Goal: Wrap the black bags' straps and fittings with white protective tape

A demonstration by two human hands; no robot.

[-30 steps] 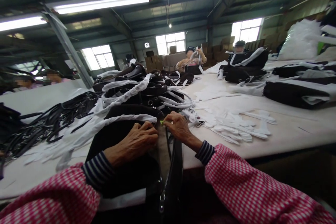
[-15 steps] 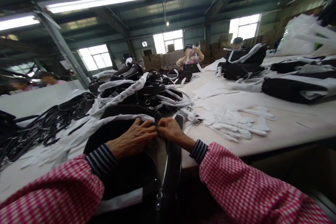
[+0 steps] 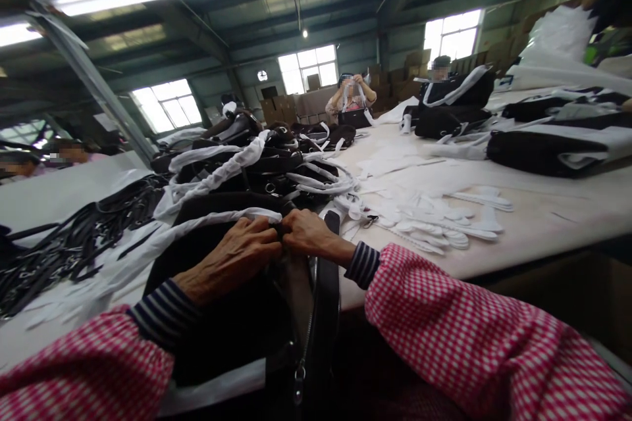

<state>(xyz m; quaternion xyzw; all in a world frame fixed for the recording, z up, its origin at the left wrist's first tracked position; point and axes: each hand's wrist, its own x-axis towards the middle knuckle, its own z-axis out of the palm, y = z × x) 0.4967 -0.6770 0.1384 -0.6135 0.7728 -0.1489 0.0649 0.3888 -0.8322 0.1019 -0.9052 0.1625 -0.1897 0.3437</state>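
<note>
A black handbag [image 3: 222, 322] with a silver zip lies at the table's front edge, close to my body. White wrapping covers its handle [image 3: 212, 218], which arches over the bag. My left hand [image 3: 241, 247] has its fingers bent and pressed on the bag near the handle's right end. Right against it, my right hand [image 3: 309, 233] pinches at the same spot, knuckles up. What lies between the fingertips is hidden. The zip pull [image 3: 299, 381] hangs below, beside a dark side panel.
Wrapped black bags [image 3: 247, 161] are heaped behind my hands. Black straps [image 3: 89, 230] pile at the left. White strip-shaped pieces [image 3: 444, 223] lie scattered on the pale table [image 3: 543, 223]. More bags [image 3: 543, 151] stand at the right. Across the table a person [image 3: 350, 99] lifts a bag's handle.
Both hands stay together at the handle's end, with small finger movements; the left fingers are more curled. The whole view has shifted slightly, so things appear a little further left and higher.
</note>
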